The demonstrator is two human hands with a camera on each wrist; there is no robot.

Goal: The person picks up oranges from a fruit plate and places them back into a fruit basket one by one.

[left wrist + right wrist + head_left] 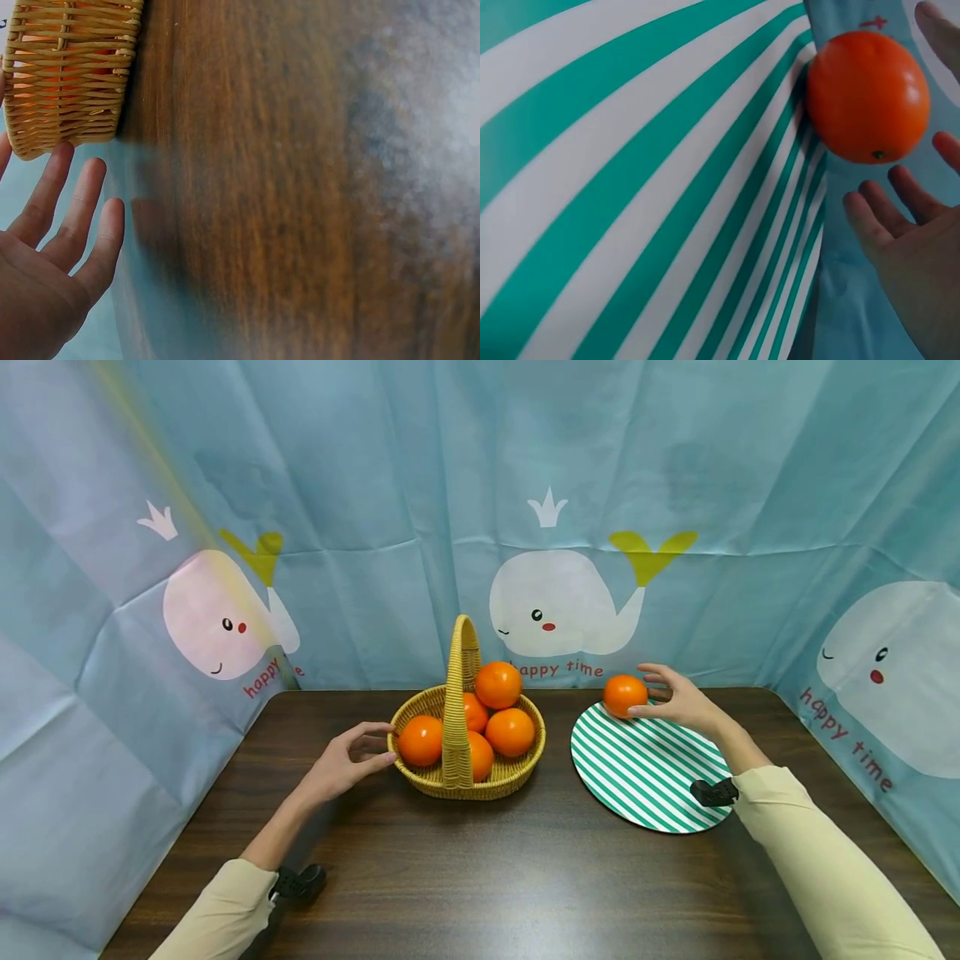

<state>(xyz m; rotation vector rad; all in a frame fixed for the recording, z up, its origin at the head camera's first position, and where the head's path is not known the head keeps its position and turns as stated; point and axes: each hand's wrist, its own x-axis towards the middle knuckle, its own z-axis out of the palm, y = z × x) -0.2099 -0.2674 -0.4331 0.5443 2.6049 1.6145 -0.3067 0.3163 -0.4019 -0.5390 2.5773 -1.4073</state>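
Observation:
A yellow wicker basket [491, 789] with a tall arched handle stands at the middle back of the table, holding several oranges [512, 732]. My left hand [347, 764] is at the basket's left side, its fingertips at the rim; the left wrist view shows loosely spread fingers [79, 202] beside the wicker wall. One more orange [625, 696] sits at the far left edge of a round green-and-white striped mat [648, 768]. Around this orange's right side my right hand [678, 700] has its thumb and fingers spread; in the right wrist view a gap shows between fingers and fruit.
The dark wooden table [480, 877] ends at the back against a light blue curtain [360, 610] printed with whales. That curtain also hangs along the left and right sides. Bare wood lies in front of the basket and between basket and mat.

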